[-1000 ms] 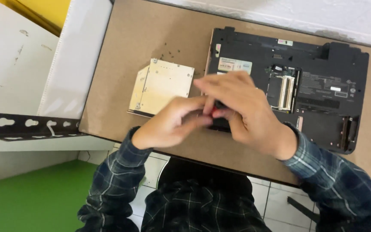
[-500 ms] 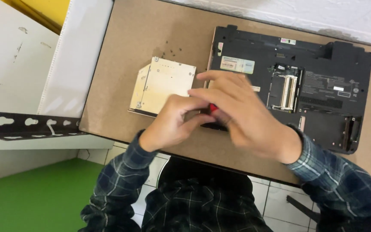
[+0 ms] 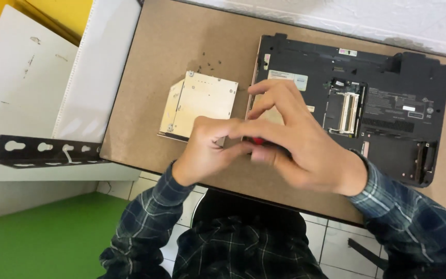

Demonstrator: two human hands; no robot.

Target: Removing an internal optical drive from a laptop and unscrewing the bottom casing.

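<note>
1. We have a small red-handled tool point(image 3: 257, 140) pinched between our two hands, over the near left corner of the laptop point(image 3: 388, 103). Only a red sliver of it shows; its tip is hidden under our fingers.

2. The laptop lies bottom up on the brown table point(image 3: 181, 46), with an open bay showing memory slots point(image 3: 348, 109) towards the middle.

3. Risk, as we judge it: we cannot see the tip, so it could slip off whatever it bears on and scratch the casing. Both hands crowding the same spot cause that blind contact.

4. A second risk: the loose screws point(image 3: 207, 65) lie scattered on the table beyond the drive point(image 3: 202, 106). A sleeve point(image 3: 409, 217) or wrist swept across could scatter them off the edge.

5. The drive sits flat just left of the laptop, close to our left hand; a nudge could push it into the screws.

6. Our left hand point(image 3: 207, 147) is mostly curled, fingers drawn in, thumb and fingertips meeting the right hand's at the red tool.

7. Our right hand point(image 3: 295, 139) is half closed around the tool, with the forefinger raised and arched above the laptop's edge. Whether that finger touches the casing we cannot tell.

8. A black slotted bracket point(image 3: 42, 151) lies well off to the left, apart from everything.
</note>
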